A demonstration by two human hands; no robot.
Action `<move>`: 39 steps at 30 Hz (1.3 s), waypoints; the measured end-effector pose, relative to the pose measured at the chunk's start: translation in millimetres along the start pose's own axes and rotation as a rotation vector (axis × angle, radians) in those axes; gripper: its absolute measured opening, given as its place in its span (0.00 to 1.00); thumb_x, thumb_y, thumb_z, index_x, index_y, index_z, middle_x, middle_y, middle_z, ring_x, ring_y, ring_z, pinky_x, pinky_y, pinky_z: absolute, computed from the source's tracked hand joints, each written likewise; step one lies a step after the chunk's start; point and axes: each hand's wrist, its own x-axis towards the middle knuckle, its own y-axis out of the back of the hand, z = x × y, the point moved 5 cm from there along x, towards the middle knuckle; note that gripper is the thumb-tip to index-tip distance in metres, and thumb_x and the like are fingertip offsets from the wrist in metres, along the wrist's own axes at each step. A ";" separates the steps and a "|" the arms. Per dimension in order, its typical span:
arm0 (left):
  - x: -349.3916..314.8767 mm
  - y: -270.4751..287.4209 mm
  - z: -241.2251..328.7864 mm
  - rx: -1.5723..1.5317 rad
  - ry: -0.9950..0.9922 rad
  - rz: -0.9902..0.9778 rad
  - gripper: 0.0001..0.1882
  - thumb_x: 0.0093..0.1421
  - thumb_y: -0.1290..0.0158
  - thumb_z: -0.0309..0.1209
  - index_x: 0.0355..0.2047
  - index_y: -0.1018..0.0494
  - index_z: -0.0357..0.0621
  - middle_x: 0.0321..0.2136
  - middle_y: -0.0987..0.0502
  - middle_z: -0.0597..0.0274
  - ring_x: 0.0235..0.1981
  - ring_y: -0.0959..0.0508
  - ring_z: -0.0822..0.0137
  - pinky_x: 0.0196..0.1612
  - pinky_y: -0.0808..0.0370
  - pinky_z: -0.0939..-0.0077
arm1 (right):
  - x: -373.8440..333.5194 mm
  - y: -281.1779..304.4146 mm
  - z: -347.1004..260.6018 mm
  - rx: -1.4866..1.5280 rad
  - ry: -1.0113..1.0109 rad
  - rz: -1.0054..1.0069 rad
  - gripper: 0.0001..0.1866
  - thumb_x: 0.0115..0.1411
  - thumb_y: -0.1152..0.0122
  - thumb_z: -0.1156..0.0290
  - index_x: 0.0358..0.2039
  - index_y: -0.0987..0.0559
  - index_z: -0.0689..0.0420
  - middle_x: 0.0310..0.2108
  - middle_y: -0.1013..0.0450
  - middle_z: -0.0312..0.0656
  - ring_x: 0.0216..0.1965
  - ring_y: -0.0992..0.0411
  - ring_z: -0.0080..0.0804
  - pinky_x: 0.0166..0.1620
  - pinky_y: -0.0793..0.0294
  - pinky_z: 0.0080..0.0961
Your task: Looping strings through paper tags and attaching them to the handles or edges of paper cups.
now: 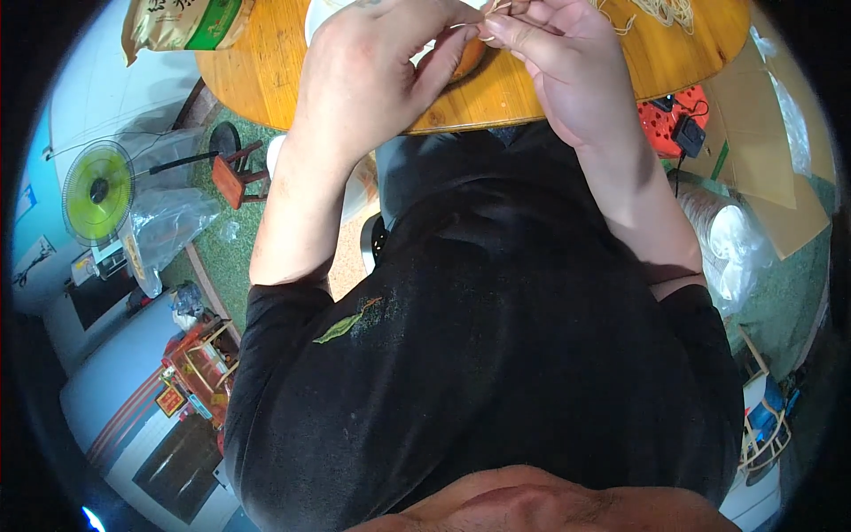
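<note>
Both hands meet over the near part of a wooden table (266, 80), at the top of the view. My left hand (381, 66) is closed in a pinch, thumb against fingers, on a thin pale strand. Close beside it, my right hand (572, 53) pinches the same spot, its other fingers curled. The strand is small and partly covered by the fingertips. Under my left hand are a white rounded thing (317, 16), mostly hidden, and an orange-brown rounded thing (470, 60). To the right of my right hand lies a loose bundle of pale strands (667, 12).
A gold and green package (182, 25) lies at the table's left. Beyond the table are a green fan (97, 191), a small reddish stool (229, 182), a red plastic stool (669, 133) with a black device on it, cardboard (762, 142), and plastic-wrapped white goods (731, 235).
</note>
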 end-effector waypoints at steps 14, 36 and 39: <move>1.4 -8.9 -1.0 -0.146 -0.400 0.234 0.10 0.54 0.36 0.24 0.37 0.19 0.37 0.26 0.23 0.51 0.29 0.21 0.48 0.33 0.24 0.59 | -10.5 -18.6 -44.8 -0.471 0.071 -0.044 0.20 0.59 0.45 0.92 0.47 0.36 0.61 0.39 0.32 0.39 0.39 0.28 0.22 0.45 0.24 0.19; 10.0 -7.9 8.3 -0.058 0.319 -0.202 0.04 0.60 0.44 0.24 0.33 0.26 0.35 0.25 0.23 0.47 0.28 0.22 0.49 0.33 0.25 0.62 | -16.7 -13.0 -57.4 -0.552 0.136 -0.214 0.17 0.56 0.40 0.91 0.43 0.31 0.59 0.38 0.32 0.36 0.39 0.28 0.19 0.44 0.26 0.18; 8.6 -11.0 2.7 -0.143 0.446 -0.224 0.04 0.61 0.46 0.24 0.33 0.26 0.35 0.24 0.24 0.50 0.25 0.24 0.59 0.32 0.27 0.67 | -21.6 -15.7 -59.7 -0.722 0.299 -0.171 0.16 0.54 0.37 0.89 0.39 0.29 0.58 0.38 0.30 0.37 0.39 0.28 0.22 0.44 0.26 0.21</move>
